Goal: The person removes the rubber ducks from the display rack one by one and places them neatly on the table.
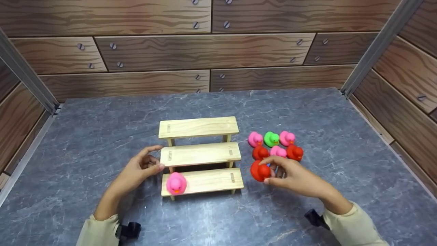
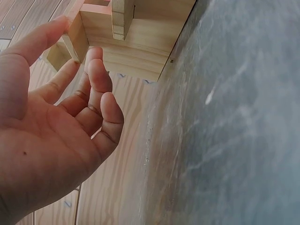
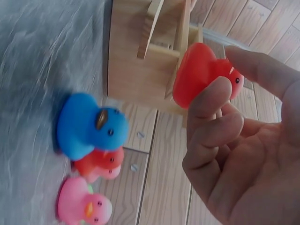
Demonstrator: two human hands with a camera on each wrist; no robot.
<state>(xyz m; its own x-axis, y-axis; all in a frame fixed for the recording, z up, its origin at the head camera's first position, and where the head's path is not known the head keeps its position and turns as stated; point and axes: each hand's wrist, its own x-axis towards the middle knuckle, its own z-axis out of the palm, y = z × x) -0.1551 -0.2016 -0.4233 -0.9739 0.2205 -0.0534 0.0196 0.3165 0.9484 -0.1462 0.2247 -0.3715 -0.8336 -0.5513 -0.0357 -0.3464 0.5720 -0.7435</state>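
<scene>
My right hand (image 1: 290,176) pinches a red rubber duck (image 1: 257,171) by its head between thumb and fingers. In the right wrist view that duck (image 3: 197,72) is held up clear of the table. My left hand (image 1: 136,171) grips the left end of a three-step wooden stand (image 1: 201,153) at the middle step, thumb at the front edge and forefinger at the back. A pink rubber duck (image 1: 176,183) sits at the left of the lowest step. A blue duck (image 3: 89,126) stands under my right hand, mostly hidden in the head view.
Right of the stand, several ducks stand in rows: a green one (image 1: 271,139), pink ones (image 1: 287,138) and red ones (image 1: 294,152). The grey marbled table (image 1: 112,126) is bounded by wood-patterned walls (image 1: 205,51) at the back and sides.
</scene>
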